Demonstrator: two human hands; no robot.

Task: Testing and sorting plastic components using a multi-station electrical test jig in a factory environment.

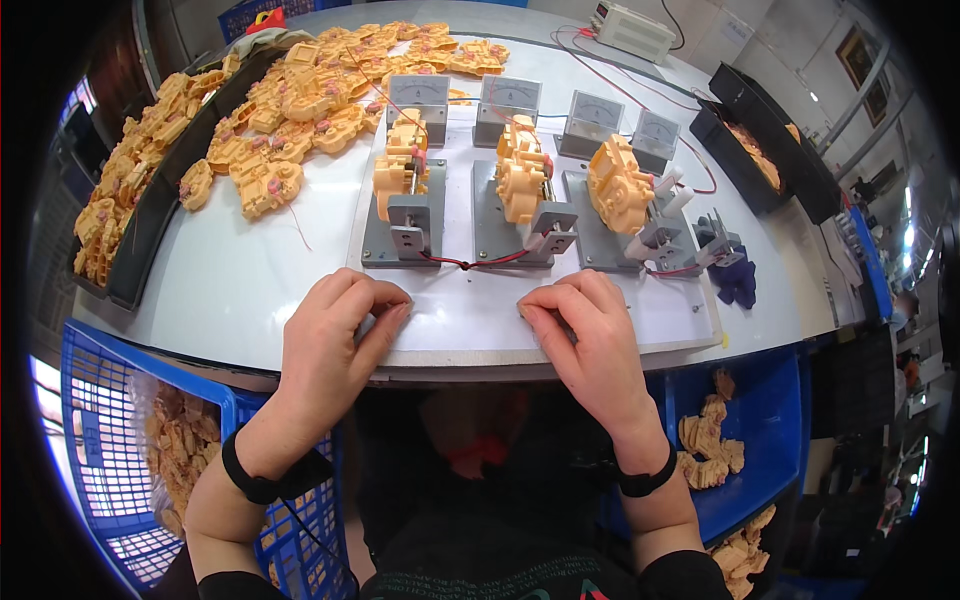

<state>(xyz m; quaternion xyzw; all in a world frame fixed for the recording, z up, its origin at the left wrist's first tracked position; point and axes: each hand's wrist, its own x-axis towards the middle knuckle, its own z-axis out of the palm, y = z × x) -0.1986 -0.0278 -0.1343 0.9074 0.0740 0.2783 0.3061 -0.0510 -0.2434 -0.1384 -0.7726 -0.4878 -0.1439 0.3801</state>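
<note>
My left hand [332, 328] and my right hand [592, 338] rest apart near the table's front edge, fingers curled and thumbs against fingertips. Nothing shows in either. Beyond them, three grey test fixtures stand on a white board [450, 335]. Yellow plastic gear housings sit upright in the left fixture [402, 245], the middle fixture [490, 235] and the right fixture [595, 250]: a left housing [397, 180], a middle housing [520, 180] and a right housing [618, 190]. Red and black wires [490, 262] run between the left and middle fixtures, just ahead of my hands.
Several analog meters, including one [510, 95], stand behind the fixtures. Loose yellow housings [300, 110] are heaped at the back left beside a black tray [160, 220]. Blue crates [150, 350] hold more parts below. A power supply [633, 32] and black bins [735, 150] lie to the right.
</note>
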